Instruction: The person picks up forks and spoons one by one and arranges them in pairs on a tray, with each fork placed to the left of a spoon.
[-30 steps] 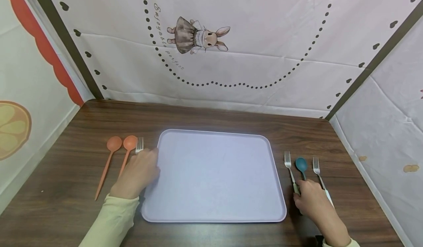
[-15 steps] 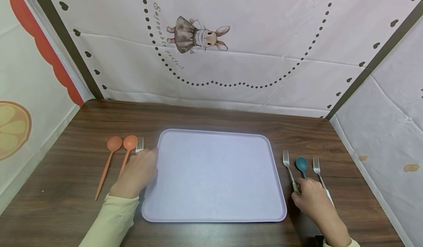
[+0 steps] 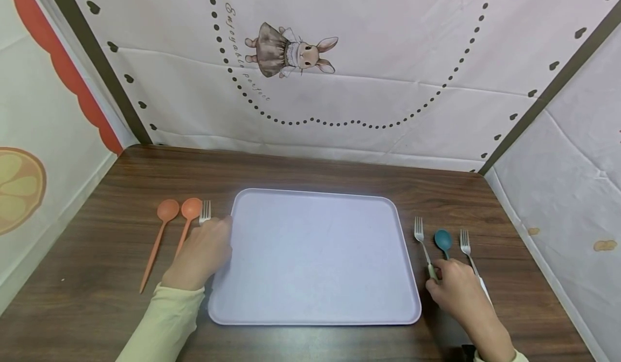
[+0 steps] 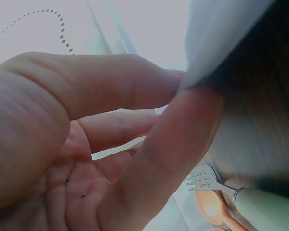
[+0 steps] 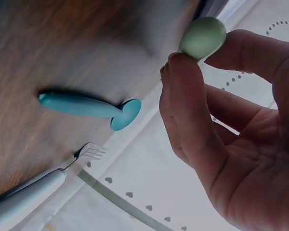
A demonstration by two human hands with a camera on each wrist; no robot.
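In the head view my left hand (image 3: 201, 251) is at the left side of the pale lilac tray (image 3: 315, 259). The left wrist view shows its thumb and index finger pinching the tray's rim (image 4: 202, 62). On the right, my right hand (image 3: 458, 294) pinches a fork (image 3: 419, 232) by its green handle (image 5: 204, 38), tines pointing away from me. Beside that hand lie a teal spoon (image 3: 442, 239) and a white-handled fork (image 3: 465, 243). Another fork (image 3: 206, 211), its pale green handle (image 4: 267, 209) visible in the left wrist view, is partly hidden by my left hand.
Two orange spoons, a left one (image 3: 167, 211) and a right one (image 3: 191, 209), lie left of the tray on the brown wooden table (image 3: 87, 265). A patterned cloth wall (image 3: 388, 44) rises behind the table, with more cloth at both sides.
The fork in my right hand has shifted slightly forward and left, and that hand has moved a little with it. My left hand stays at the tray's rim.
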